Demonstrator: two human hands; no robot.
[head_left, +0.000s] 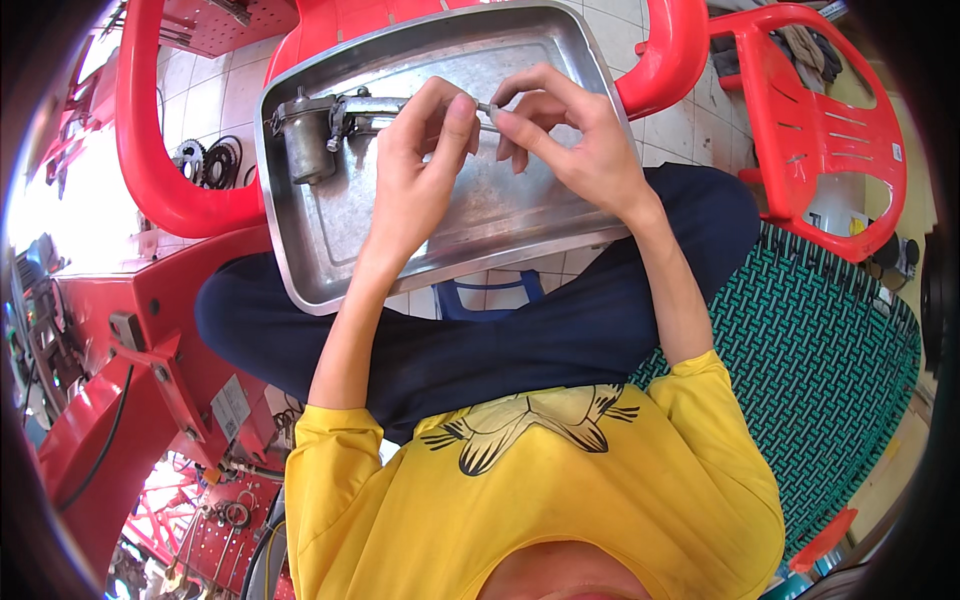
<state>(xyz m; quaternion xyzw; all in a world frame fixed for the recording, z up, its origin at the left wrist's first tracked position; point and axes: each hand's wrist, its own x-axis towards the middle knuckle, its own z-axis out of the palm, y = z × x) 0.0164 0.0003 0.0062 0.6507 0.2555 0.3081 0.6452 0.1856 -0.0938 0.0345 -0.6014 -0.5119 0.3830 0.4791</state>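
Observation:
A dented metal tray rests on my lap over dark trousers. Above it I hold a grey metal engine part, a cylinder joined to a long shaft. My left hand grips the shaft around its middle. My right hand pinches a small metal piece at the shaft's right end with thumb and forefinger. The cylinder end sticks out to the left of my left hand, over the tray's far left corner.
Red plastic chairs stand ahead and to the right on a tiled floor. Two sprockets lie on the floor at the left. A red machine frame with cables is at my left, a green woven seat at my right.

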